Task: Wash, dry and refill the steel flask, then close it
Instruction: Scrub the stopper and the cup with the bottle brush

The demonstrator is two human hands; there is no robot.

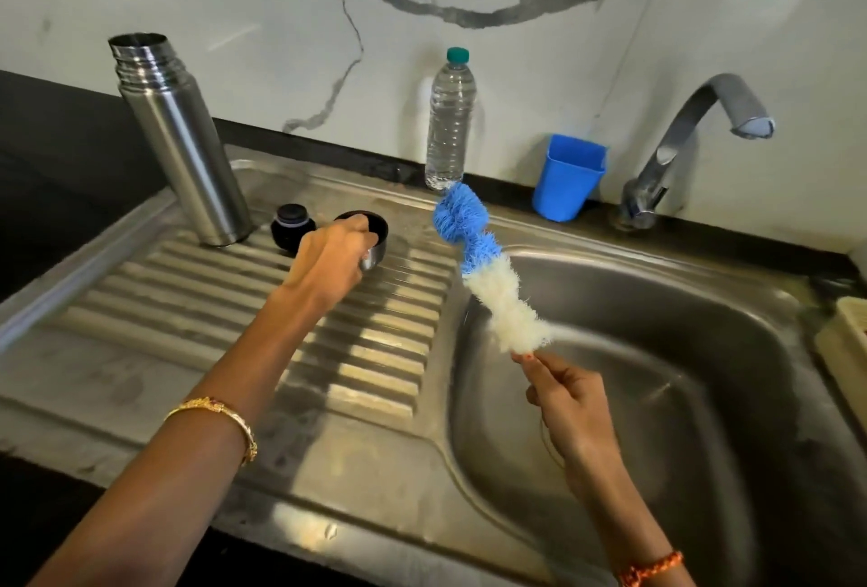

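steel flask [180, 136] stands uncapped on the drainboard [140, 352], its stopper [292, 226] beside it. left hand [328, 262] has its grip around the cup lid [370, 234]; right hand [570, 403] pinches the bottle brush [488, 272] over the sink [657, 399]. washing stage, likely scrubbing the lid next.

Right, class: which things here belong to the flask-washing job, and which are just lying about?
Job: steel flask; cup lid gripped by left hand; black stopper; bottle brush held by right hand; water bottle; tap; sink.
Lying about: blue cup.
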